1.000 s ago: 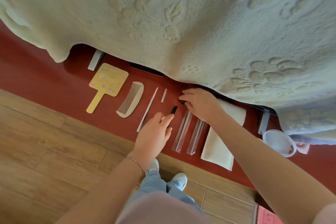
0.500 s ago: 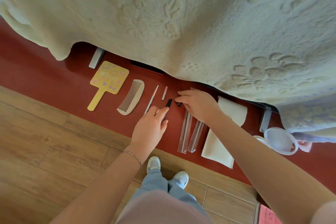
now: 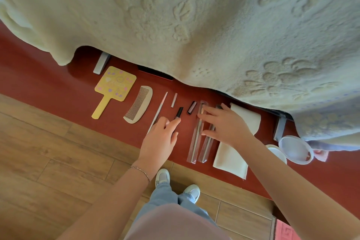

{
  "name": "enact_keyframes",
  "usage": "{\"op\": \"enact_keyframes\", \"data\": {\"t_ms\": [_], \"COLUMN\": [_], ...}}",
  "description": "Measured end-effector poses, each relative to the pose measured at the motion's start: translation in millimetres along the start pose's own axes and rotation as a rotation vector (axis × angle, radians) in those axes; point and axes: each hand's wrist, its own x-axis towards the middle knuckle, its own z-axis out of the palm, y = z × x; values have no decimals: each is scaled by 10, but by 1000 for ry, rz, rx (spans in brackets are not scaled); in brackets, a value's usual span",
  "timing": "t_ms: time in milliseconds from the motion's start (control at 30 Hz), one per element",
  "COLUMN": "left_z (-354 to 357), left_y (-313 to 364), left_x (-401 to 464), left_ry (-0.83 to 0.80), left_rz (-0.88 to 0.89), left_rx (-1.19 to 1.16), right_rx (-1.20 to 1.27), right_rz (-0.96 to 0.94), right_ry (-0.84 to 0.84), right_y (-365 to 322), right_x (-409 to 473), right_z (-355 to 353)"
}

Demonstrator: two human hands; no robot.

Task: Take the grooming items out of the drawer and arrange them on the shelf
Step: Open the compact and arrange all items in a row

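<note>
A red shelf (image 3: 58, 91) runs across the view, with a cream blanket (image 3: 194, 15) hanging over its far side and wood flooring below it. Grooming items lie in a row on the shelf: a yellow mirror (image 3: 115, 85) with its handle toward the person, then a pale comb (image 3: 139, 104), a long thin stick (image 3: 158, 110), a short tube (image 3: 174, 100), a black-capped tube (image 3: 178, 112), a dark cap (image 3: 191, 107), 2 clear sleeves (image 3: 194, 146) lying side by side, and a folded white cloth (image 3: 231, 158). The left hand (image 3: 160, 138) reaches down over the shelf with fingers loosely curled; its fingertips sit at the near end of the black-capped tube, but I cannot tell whether they pinch it or only touch it. The right hand (image 3: 224, 122) is spread flat, fingers straight, resting across the far halves of the 2 sleeves — nothing is gripped. The dark cap lies just beside the right fingertips, apart from them. A thin bracelet (image 3: 141, 170) circles the left wrist. At the right end of the shelf stand 2 round white tubs (image 3: 296, 150), one partly behind the other, near a grey bracket (image 3: 279, 128); another bracket (image 3: 101, 62) shows by the mirror. White shoes (image 3: 191, 192) and blue jeans show on the floor below.
</note>
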Motion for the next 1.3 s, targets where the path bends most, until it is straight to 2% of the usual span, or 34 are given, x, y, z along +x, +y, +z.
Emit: {"op": "enact_keyframes", "data": {"t_ms": [133,367,533,733,867,967,1033,1100,1300], "left_z": [-4,-3,-6,-144,-291,-355,-369,-360,-330], "left_y": [-1,-38,-33,-49,-283,-508,-609,-659,-662], "left_x": [20,73,44,-23,-68,-114,-128,-131,-119], "left_ry": [-11,-20,-3,152,218,200,181,159,138], "left_rz": [5,21,24,71,-14,-93,-126,-140,-140], "left_rx": [13,29,13,103,187,236,248,245,212], "right_rx": [-42,-2,-8,41,104,109,92,56,-106], "right_rz": [0,91,81,59,44,-21,-66,-99,-196], "right_ry": [82,101,120,228,268,243,155,45,-93], "right_y": [-67,-98,-114,-187,-386,-587,-745,-874,-1159], "right_x": [0,9,18,38,218,464,638,771,915], "right_z": [32,116,90,38,-26,-95,-139,-141,10]}}
